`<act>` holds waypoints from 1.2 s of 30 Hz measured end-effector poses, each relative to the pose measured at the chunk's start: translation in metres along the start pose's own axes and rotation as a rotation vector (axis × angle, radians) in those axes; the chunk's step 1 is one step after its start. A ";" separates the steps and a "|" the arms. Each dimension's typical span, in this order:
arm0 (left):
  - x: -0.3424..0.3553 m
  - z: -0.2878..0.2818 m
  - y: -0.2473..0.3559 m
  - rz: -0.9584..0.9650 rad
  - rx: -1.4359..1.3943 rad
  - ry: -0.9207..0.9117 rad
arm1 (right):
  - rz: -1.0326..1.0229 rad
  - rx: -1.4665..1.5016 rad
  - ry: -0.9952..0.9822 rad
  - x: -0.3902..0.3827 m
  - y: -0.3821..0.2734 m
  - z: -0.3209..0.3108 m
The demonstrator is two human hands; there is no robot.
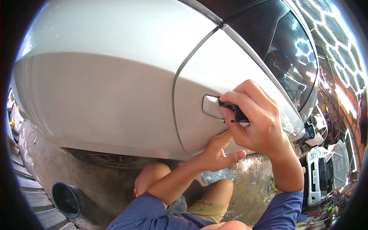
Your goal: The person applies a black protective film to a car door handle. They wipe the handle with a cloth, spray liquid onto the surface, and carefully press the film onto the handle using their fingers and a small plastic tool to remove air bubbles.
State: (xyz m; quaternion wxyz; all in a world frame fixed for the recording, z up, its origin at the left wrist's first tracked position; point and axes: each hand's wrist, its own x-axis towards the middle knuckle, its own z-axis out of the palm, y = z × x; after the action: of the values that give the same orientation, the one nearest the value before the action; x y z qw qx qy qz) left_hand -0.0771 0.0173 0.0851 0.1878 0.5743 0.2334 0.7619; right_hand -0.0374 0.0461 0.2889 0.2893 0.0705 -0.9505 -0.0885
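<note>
The right hand (255, 119) pinches a black pad (240, 114) at the handle (211, 105); the left hand (219, 156) looks open, empty. A slipping pinch could scuff the door (195, 126).

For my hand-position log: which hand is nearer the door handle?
Right. The right hand is at the door handle, partly covering it; the left hand is lower, farther off.
</note>
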 end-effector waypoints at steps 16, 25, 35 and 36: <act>-0.008 0.006 -0.021 -0.143 -0.208 -0.087 | 0.093 0.053 -0.003 0.001 -0.003 0.012; -0.008 0.004 -0.017 -0.166 -0.162 -0.098 | 0.153 0.057 0.018 -0.012 0.004 0.005; -0.001 -0.002 -0.004 0.019 0.015 -0.037 | 0.068 0.028 0.057 -0.005 0.002 0.008; -0.003 -0.003 -0.004 0.015 0.016 -0.037 | 0.055 0.026 0.059 -0.004 0.003 0.008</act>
State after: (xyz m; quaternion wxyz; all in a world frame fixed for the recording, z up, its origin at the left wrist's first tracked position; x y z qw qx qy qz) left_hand -0.0786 0.0189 0.0795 0.1817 0.5915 0.2317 0.7506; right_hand -0.0386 0.0508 0.2807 0.3184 0.0505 -0.9443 -0.0661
